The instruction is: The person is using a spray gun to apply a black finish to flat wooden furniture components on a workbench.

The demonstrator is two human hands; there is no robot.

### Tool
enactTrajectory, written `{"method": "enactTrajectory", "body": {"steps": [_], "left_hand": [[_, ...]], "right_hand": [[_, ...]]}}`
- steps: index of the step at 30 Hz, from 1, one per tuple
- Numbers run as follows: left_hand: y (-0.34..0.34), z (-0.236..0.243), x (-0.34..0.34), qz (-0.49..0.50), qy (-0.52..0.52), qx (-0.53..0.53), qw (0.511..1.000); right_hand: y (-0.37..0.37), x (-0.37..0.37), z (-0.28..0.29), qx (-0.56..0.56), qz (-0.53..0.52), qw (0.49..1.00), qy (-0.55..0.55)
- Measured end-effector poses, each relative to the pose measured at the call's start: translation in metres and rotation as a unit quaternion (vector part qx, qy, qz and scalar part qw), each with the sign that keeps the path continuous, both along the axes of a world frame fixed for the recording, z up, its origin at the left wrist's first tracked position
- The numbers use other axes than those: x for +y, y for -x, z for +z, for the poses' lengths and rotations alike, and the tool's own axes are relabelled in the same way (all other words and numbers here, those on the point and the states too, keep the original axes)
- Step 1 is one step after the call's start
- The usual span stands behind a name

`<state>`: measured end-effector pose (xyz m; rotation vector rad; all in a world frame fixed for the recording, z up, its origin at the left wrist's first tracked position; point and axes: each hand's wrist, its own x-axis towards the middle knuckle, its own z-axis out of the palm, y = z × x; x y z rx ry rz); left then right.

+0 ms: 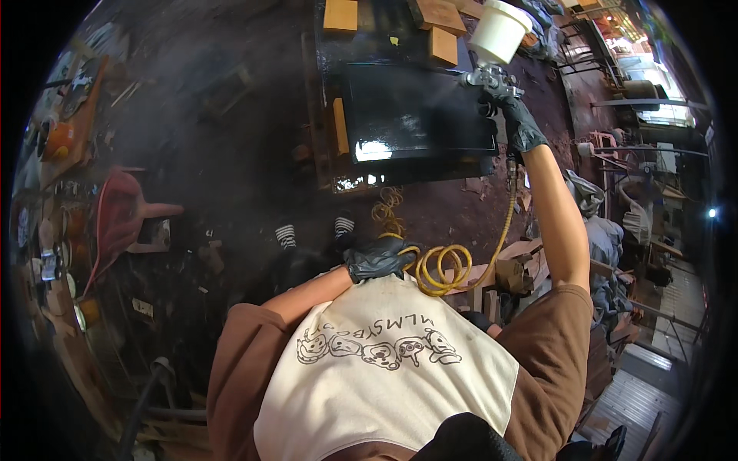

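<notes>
My right hand (524,127), in a black glove, is closed around a metal spray gun (489,80) with a white paint cup (500,32) on top. The gun is over the right far corner of a glossy black panel (419,115), its nozzle toward the left, with faint mist before it. A yellow coiled air hose (446,267) runs up to the gun's handle. Close to my waist, my left hand (378,260), also black-gloved, is closed on the hose's coils. Its fingertips are partly hidden.
Wooden blocks (340,15) lie on the dark bench beyond the panel, and another wooden piece (340,127) stands at its left edge. A red dustpan-like scoop (119,215) is at left. Wood scraps and grey cloth (603,242) are piled at right. Haze hangs over the floor.
</notes>
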<state>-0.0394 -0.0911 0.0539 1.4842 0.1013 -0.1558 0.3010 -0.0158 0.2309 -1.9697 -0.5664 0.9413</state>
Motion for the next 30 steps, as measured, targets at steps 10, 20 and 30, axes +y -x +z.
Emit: {"method": "enactTrajectory", "body": {"steps": [10, 20, 30], "left_hand": [[0.016, 0.026, 0.015, 0.005, -0.008, 0.029, 1.0], [0.023, 0.022, 0.016, 0.032, -0.006, -0.015, 0.999], [0.036, 0.024, 0.031, -0.017, -0.094, -0.026, 0.995]], "right_hand": [[-0.064, -0.021, -0.001, -0.146, -0.114, 0.982, 0.022], [0.009, 0.029, -0.013, 0.172, 0.044, 0.98, -0.086], [0.137, -0.014, 0.026, 0.161, 0.003, 0.987, 0.008]]}}
